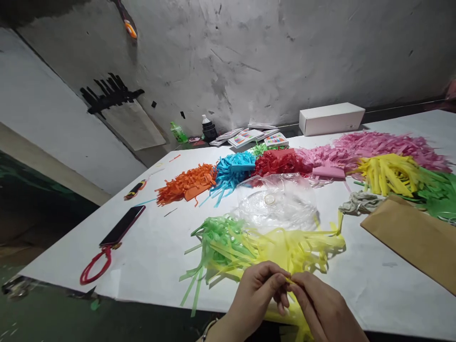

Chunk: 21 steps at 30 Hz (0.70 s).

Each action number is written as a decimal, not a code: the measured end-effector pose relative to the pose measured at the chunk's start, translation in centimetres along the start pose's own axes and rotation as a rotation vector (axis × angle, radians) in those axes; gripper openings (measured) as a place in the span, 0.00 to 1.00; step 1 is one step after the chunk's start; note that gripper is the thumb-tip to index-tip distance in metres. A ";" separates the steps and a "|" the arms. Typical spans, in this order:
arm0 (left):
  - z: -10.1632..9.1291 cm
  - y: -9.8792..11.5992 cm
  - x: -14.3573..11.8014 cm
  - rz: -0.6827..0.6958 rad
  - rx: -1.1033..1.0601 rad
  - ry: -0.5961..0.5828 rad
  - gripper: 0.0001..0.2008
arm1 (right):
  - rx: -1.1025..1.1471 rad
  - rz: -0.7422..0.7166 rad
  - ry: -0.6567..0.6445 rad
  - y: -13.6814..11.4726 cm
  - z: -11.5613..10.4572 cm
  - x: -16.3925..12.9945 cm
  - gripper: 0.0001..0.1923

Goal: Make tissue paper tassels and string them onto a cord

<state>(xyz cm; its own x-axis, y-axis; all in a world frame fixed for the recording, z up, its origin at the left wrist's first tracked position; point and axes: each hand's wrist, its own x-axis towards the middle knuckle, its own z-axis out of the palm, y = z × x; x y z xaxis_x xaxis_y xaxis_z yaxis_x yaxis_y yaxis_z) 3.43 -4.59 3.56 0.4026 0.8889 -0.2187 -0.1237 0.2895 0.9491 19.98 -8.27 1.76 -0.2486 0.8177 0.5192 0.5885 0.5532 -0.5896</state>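
My left hand (pixel 261 290) and my right hand (pixel 313 304) meet at the table's front edge, fingertips pinched together. Between them is a small twisted bit of yellow tissue paper (pixel 289 280). Yellow fringed strips (pixel 299 318) hang below my hands, over the edge and partly hidden by them. Just beyond lies a heap of yellow tissue-paper tassels (pixel 285 244). Light green tassels (pixel 224 240) lie against its left side. Behind both is a crumpled clear plastic bag (pixel 278 204).
Orange (pixel 192 183), blue (pixel 235 168), red (pixel 281 162) and pink tassels (pixel 384 147) form a row at the back. A phone (pixel 123 225) with a red strap and a cutter (pixel 135 189) lie left. A brown paper envelope (pixel 409 232) lies right; a white box (pixel 331 118) stands by the wall.
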 end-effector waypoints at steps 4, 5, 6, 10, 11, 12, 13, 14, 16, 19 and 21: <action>-0.6 0.4 -0.4 0.081 0.141 0.027 0.21 | -0.140 -0.120 0.088 -0.5 0.2 0.6 0.10; -0.8 0.4 -0.5 0.127 0.193 0.033 0.20 | -0.163 -0.152 0.102 -0.7 0.3 0.8 0.11; -1.1 0.3 -0.7 0.187 0.257 0.035 0.20 | -0.172 -0.167 0.109 -0.9 0.5 1.0 0.13; -2.0 -0.2 -1.8 0.407 0.436 0.039 0.15 | -0.121 -0.158 0.107 -1.5 1.3 0.9 0.13; -2.3 -0.3 -2.1 0.406 0.431 0.029 0.15 | -0.090 -0.142 0.095 -1.6 1.5 0.7 0.13; -2.6 -0.3 -2.4 0.384 0.410 0.014 0.14 | -0.051 -0.122 0.081 -1.6 1.8 0.4 0.13; -3.0 -0.2 -2.7 0.352 0.383 -0.002 0.14 | -0.005 -0.096 0.062 -1.6 2.0 0.2 0.14; -3.5 0.0 -2.9 0.320 0.356 -0.012 0.15 | 0.040 -0.067 0.048 -1.6 2.2 0.0 0.14; -5.1 1.0 -3.1 0.288 0.313 0.022 0.15 | 0.081 -0.026 0.054 -1.5 2.5 0.0 0.16; -8.8 3.8 -2.6 0.308 0.342 0.203 0.15 | -0.062 -0.033 0.054 -0.7 3.3 0.6 0.18; -12.0 6.2 -1.8 0.323 0.441 0.352 0.15 | -0.255 -0.050 0.059 0.5 4.2 1.0 0.18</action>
<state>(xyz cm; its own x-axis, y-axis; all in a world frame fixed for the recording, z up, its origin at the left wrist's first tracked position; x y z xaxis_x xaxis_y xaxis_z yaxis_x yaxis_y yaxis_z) -8.98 -0.15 7.08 0.0774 0.9916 0.1037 0.2255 -0.1188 0.9670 16.79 -6.56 -0.60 -0.2416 0.7755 0.5833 0.7530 0.5289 -0.3913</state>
